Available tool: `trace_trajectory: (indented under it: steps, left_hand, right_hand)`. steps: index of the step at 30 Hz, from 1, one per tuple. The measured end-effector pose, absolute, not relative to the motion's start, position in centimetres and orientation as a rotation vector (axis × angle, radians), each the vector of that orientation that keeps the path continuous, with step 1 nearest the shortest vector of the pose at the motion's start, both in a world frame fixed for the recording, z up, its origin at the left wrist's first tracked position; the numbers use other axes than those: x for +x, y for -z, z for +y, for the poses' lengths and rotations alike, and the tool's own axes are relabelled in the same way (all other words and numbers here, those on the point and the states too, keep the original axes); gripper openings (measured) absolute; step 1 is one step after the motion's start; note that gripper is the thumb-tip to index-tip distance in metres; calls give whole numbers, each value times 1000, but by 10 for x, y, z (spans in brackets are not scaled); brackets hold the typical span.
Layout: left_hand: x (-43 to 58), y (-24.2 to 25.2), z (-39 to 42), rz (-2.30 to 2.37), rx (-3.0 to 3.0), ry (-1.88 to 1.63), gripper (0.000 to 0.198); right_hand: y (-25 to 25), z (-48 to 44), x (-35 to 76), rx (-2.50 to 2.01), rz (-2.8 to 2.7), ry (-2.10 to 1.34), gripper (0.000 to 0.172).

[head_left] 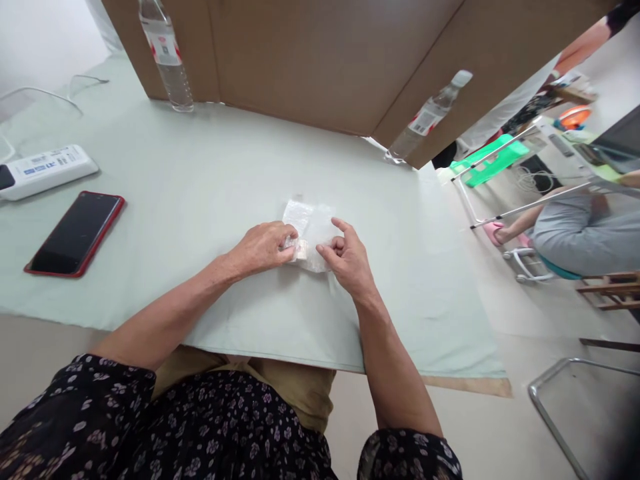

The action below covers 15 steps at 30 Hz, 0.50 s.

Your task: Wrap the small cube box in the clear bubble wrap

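Note:
A small piece of clear bubble wrap (pixel 315 225) lies spread on the cloth-covered table between my hands. On its lower left part rests a small whitish object (pixel 301 249), too small to make out. My left hand (pixel 265 248) pinches the wrap's left edge beside that object, thumb and fingers closed. At the right edge is my right hand (pixel 350 257), its index finger stretched out and thumb apart from it, the other fingers curled. The thumb tip touches or hovers over the wrap; I cannot tell which.
A cardboard screen (pixel 300 60) stands at the back, with a water bottle (pixel 167 57) at left and another bottle (pixel 425 120) at right. A red-cased phone (pixel 75 233) and a white power strip-like device (pixel 50 170) lie left. A seated person (pixel 585 227) is off to the right.

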<state>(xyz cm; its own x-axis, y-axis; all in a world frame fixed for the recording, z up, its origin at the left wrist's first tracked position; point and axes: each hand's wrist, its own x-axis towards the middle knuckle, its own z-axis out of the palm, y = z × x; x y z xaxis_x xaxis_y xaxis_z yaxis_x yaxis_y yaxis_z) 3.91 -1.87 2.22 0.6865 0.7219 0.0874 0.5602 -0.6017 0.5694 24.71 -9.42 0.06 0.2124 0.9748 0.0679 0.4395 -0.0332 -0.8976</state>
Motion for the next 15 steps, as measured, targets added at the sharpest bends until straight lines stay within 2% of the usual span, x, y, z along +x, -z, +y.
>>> trace_trajectory:
  steps: [7, 15]
  left_hand:
    - [45, -22, -23, 976, 2431, -419, 27]
    - [48, -17, -24, 929, 2338, -550, 18]
  right_hand:
    - [-4, -95, 217, -1434, -1322, -825, 58]
    - [-1, -92, 211, -1391, -1163, -1029, 74]
